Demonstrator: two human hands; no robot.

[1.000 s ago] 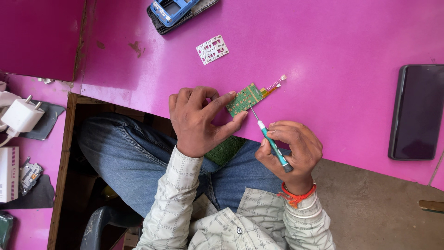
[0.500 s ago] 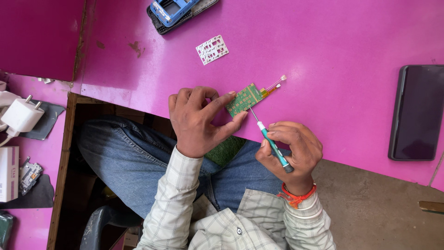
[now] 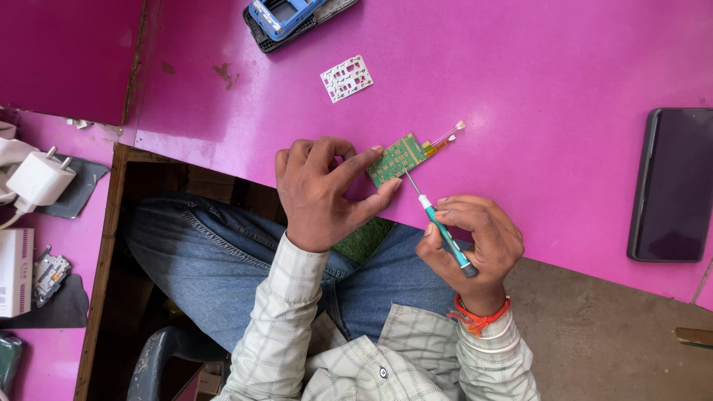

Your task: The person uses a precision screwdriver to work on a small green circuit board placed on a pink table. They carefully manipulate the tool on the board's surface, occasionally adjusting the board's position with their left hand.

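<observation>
While my right hand (image 3: 475,249) pinches the teal-handled screwdriver (image 3: 444,232) between thumb and curled fingers, its thin metal tip is angled up and left onto the lower edge of the small green circuit board (image 3: 399,158), so I judge this as the screw-working step, with the tip seated on or just at the board; whether it is actually in a screw head I cannot tell, it is too small to see. My left hand (image 3: 323,194) is spread over the board's near end, forefinger laid along its top edge and thumb pressing beneath, pinning it flat to the pink table (image 3: 535,67) right at the table's front lip, above my knees. From the board's far end a short orange ribbon with two white-tipped leads (image 3: 448,137) sticks out to the upper right, lying free on the surface. As I see it, the next move calls for a steady twist of the driver with light downward pressure and no slack in the left-hand hold, because the board is light and would spin or slide. Further out, a white perforated keypad sheet (image 3: 346,77) lies well apart up the table, a blue and black phone housing (image 3: 291,18) sits at the far edge, and a dark phone (image 3: 674,184) rests face up off to the right.
</observation>
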